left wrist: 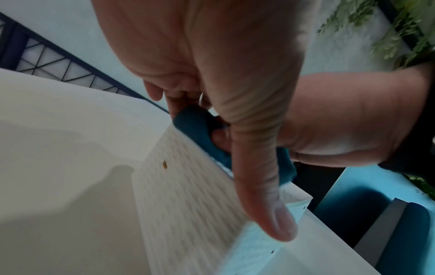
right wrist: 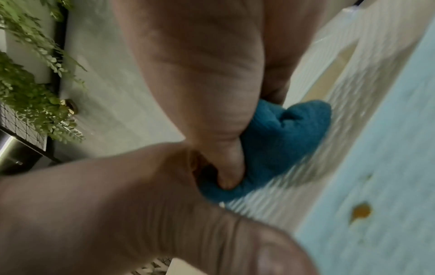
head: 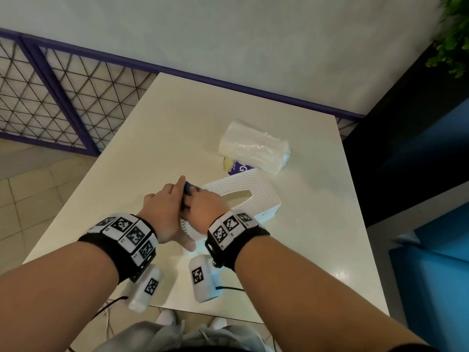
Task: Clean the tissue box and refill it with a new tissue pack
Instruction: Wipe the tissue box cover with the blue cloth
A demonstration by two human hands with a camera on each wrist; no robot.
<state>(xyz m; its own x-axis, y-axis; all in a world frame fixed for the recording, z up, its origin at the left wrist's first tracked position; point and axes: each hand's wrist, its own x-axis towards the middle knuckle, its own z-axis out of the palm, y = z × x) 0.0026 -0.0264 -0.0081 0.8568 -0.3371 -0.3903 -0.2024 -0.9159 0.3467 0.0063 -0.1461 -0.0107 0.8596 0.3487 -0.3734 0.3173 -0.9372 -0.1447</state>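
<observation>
A white ribbed tissue box (head: 253,196) lies on the table with its slot facing up. My left hand (head: 165,207) holds the box's left end, thumb (left wrist: 263,195) straight along the near edge and fingers on the far side. On top of that same end my right hand (head: 205,207) grips a bunched dark blue cloth (head: 189,188) and presses it down. In the right wrist view my thumb digs into the cloth (right wrist: 282,141). A small brown spot (left wrist: 165,164) shows on the box's side. The new tissue pack (head: 253,146), wrapped in clear plastic, lies just beyond the box.
A purple packet (head: 238,167) is wedged between the pack and the box. The pale table (head: 177,118) reaches a wall and a purple-framed mesh railing (head: 63,102). A blue seat (head: 436,262) stands to the right and a green plant (head: 454,34) hangs at top right.
</observation>
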